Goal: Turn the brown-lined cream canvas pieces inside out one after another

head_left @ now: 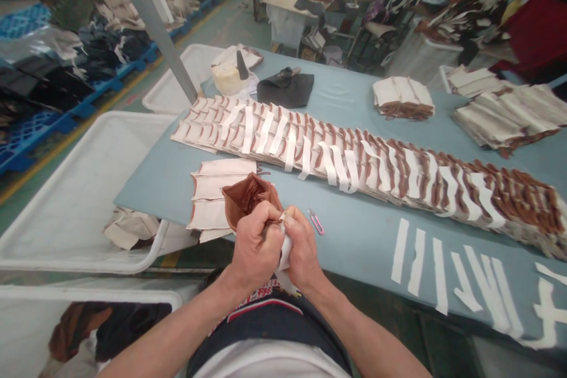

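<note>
My left hand (256, 246) is closed around a brown fabric piece (246, 196), bunched open like a small pouch, at the near edge of the blue table (363, 230). My right hand (302, 250) pinches a white strip (286, 254) against that piece, right beside the left hand. A small stack of cream fabric pieces (212, 195) lies just left of my hands. A pink thread snip (315, 221) rests on the table by my right hand.
A long overlapped row of cream-and-brown pieces with white strips (354, 159) crosses the table. Loose white strips (460, 274) lie at the right. White bins (80, 201) stand left of the table. More stacks (403, 97) and a dark pouch (286, 88) sit farther back.
</note>
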A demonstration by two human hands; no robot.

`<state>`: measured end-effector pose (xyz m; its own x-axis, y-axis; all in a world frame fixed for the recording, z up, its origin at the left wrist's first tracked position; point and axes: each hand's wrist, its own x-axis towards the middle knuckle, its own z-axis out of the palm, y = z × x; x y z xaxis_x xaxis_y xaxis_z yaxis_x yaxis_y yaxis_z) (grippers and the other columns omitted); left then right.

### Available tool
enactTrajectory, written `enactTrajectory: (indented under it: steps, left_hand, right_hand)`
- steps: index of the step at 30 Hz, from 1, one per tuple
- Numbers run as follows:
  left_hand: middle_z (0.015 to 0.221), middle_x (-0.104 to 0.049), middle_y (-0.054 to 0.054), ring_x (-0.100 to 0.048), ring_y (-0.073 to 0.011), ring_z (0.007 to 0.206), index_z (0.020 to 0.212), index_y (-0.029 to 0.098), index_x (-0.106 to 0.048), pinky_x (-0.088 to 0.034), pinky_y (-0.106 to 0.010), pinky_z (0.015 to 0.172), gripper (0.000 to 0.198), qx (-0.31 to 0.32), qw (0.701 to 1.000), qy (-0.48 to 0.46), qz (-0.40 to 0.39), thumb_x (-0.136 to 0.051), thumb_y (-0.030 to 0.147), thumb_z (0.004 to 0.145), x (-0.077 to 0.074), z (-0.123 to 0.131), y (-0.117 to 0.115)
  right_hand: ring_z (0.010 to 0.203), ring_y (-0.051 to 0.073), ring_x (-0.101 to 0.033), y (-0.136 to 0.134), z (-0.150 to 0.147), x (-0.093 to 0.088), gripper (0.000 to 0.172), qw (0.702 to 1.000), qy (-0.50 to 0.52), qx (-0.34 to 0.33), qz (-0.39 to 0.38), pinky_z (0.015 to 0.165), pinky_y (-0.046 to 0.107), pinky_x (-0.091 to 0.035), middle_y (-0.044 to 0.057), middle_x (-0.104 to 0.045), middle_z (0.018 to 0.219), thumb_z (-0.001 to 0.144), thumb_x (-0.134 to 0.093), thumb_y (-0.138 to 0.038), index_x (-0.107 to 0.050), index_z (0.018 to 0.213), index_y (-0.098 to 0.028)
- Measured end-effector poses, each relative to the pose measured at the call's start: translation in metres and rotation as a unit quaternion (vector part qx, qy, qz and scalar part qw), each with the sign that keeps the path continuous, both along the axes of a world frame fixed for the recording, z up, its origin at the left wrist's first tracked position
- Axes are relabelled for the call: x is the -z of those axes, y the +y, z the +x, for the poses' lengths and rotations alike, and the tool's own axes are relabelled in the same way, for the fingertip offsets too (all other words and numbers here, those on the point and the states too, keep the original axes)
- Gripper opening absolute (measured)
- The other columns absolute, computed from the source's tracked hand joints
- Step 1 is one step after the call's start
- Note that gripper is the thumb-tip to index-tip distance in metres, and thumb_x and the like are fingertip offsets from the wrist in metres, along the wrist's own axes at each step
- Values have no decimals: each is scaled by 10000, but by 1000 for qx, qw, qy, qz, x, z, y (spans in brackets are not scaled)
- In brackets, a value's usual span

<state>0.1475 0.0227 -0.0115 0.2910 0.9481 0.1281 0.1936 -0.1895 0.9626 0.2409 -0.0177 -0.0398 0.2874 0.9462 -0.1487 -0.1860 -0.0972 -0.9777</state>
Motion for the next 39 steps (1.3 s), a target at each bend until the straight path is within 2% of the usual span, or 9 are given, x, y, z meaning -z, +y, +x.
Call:
enactTrajectory:
  steps: [7,15,19,21,23,25,31,34,39]
  left_hand:
    - [612,-460,41,-400,-135,578,651,219,-475,-343,-270,584,100,44,999,-2,-23,-506,209,746,7,-2,17]
    - [728,-564,-12,-504,-158,683,705,185,-554,-429,-252,622,104,207,973,-27,-102,-541,272,759,-29,-20,48]
    - [765,-585,-17,-499,-155,707,744,170,-605,-403,-241,622,89,255,959,12,-121,-568,242,781,-48,-21,50]
    - [785,-601,-25,-512,-158,716,766,164,-629,-411,-249,636,113,291,949,24,-121,-565,246,808,-57,-21,49]
    - [779,-605,-26,-519,-161,713,787,163,-644,-415,-254,635,133,309,943,38,-114,-551,248,828,-65,-19,46]
    - [744,-602,-16,-515,-157,689,801,165,-654,-408,-251,617,135,302,947,64,-92,-543,235,830,-72,-19,43]
    - [735,-638,17,-535,-121,656,801,172,-672,-390,-215,586,154,259,959,111,-18,-523,140,826,-79,-24,27]
    - [707,-627,36,-524,-102,614,808,176,-633,-390,-198,558,127,241,965,96,-29,-519,124,830,-77,-26,20]
    - [718,-618,34,-537,-99,613,821,177,-608,-406,-192,561,105,197,977,85,5,-524,118,839,-73,-26,12]
  right_hand:
    - [641,146,-377,6,-1,6,339,999,27,1,-25,592,255,-411,-42,-386,694,966,-437,-503,-373,744,-254]
    - [441,89,-252,7,42,-12,575,982,34,-171,-66,399,228,-244,-86,-357,517,853,-582,-765,-493,682,-223]
    - [551,121,-448,3,73,-28,365,992,-114,-51,-2,542,244,-396,-52,-512,610,891,-679,-516,-556,732,-211]
    - [750,181,-620,3,83,-45,192,967,-236,-23,88,724,301,-499,11,-675,808,869,-711,-386,-639,893,-210]
    - [1038,253,-671,7,87,-65,267,921,-326,-70,200,930,381,-505,81,-736,1086,863,-716,-359,-657,1081,-216]
    - [1120,268,-655,14,89,-83,306,876,-373,-139,270,1015,424,-468,97,-730,1165,891,-686,-375,-647,1150,-217]
    - [635,177,-509,33,90,-99,241,803,-468,-245,275,828,388,-434,-42,-550,601,890,-629,-401,-591,711,-243]
    - [622,161,-454,29,88,-97,291,800,-464,-289,246,720,330,-381,-37,-495,604,892,-564,-339,-492,630,-235]
    - [567,115,-388,21,81,-91,208,850,-381,-333,147,570,266,-266,-60,-438,620,868,-520,-285,-494,673,-216]
